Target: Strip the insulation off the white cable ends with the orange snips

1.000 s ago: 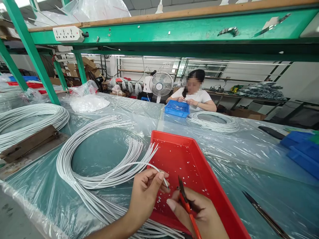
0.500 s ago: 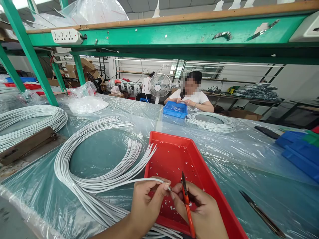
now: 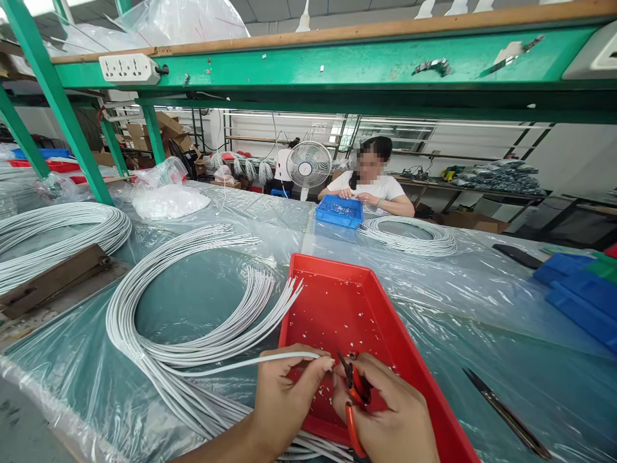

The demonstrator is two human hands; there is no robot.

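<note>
Between thumb and fingers, my left hand (image 3: pixel 288 393) pinches the end of one white cable (image 3: pixel 231 367). That cable runs back to a looped bundle of white cables (image 3: pixel 126 321) at the left. Orange-handled cutters (image 3: pixel 355 392) are in my right hand (image 3: pixel 393 408), their dark jaws pointing up and away beside the cable end. Fingertips of the two hands nearly meet, and the cable's very tip is hidden by them. Both hands are over a red tray (image 3: pixel 409 341) scattered with small white scraps.
Tweezers (image 3: pixel 506 411) lie at the right. A metal block tool (image 3: pixel 53 280) and another cable coil (image 3: pixel 96 222) are at the left. Across the table, a co-worker (image 3: pixel 380 186) sits behind a blue tray (image 3: pixel 339 222) and a cable coil (image 3: pixel 414 244). A green shelf beam (image 3: pixel 289 74) spans above.
The cutters have turned in my right hand, their jaws now tilting left and handles spread apart. My left hand has stayed almost in place on the cable.
</note>
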